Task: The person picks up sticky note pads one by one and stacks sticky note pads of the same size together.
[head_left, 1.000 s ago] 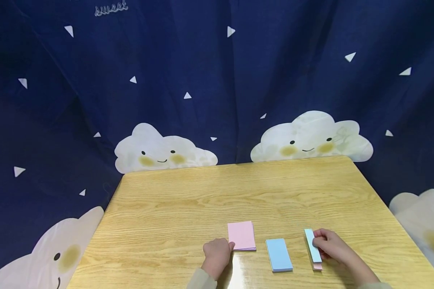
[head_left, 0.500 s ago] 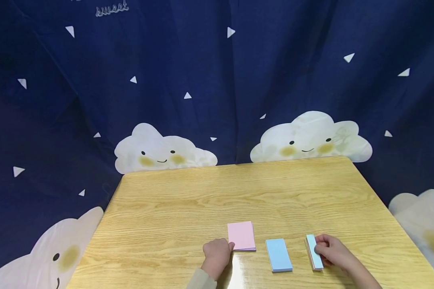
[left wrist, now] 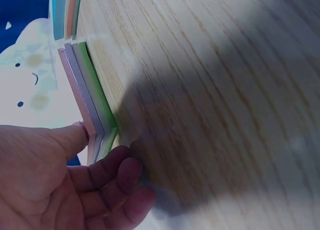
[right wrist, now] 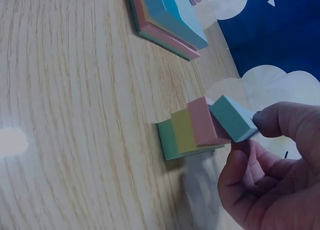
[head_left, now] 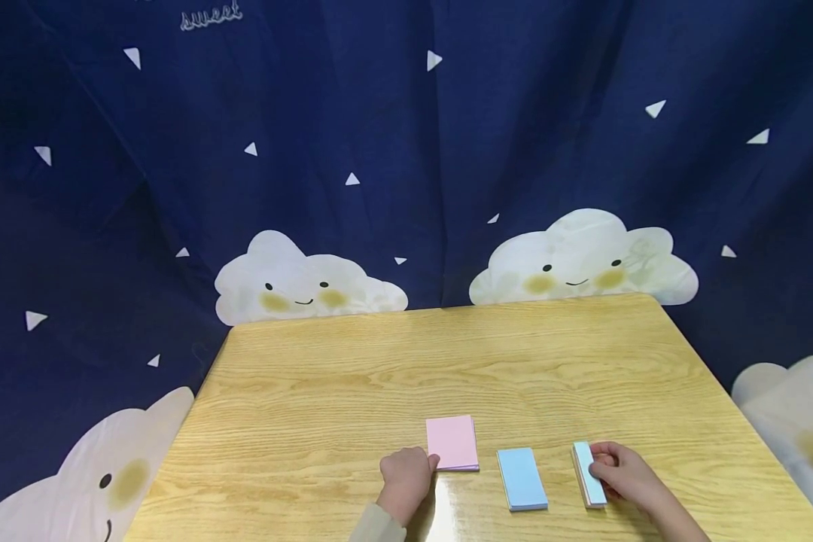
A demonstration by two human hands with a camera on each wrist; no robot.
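Near the front edge of the wooden surface [head_left: 352, 376], the right hand [head_left: 622, 470] pinches a narrow stack of sticky notes [head_left: 588, 474] towards the right front corner. In the right wrist view the thumb rests on the blue top pad while the stack's pink, yellow and green layers fan out beneath, the green one touching the surface. The left hand [head_left: 406, 476] sits at the left front corner of a square pink pad [head_left: 452, 443], its thumb and curled fingers on that corner; whether it truly grips is hard to tell. A blue pad [head_left: 522, 478] lies flat between the two, apart from both hands.
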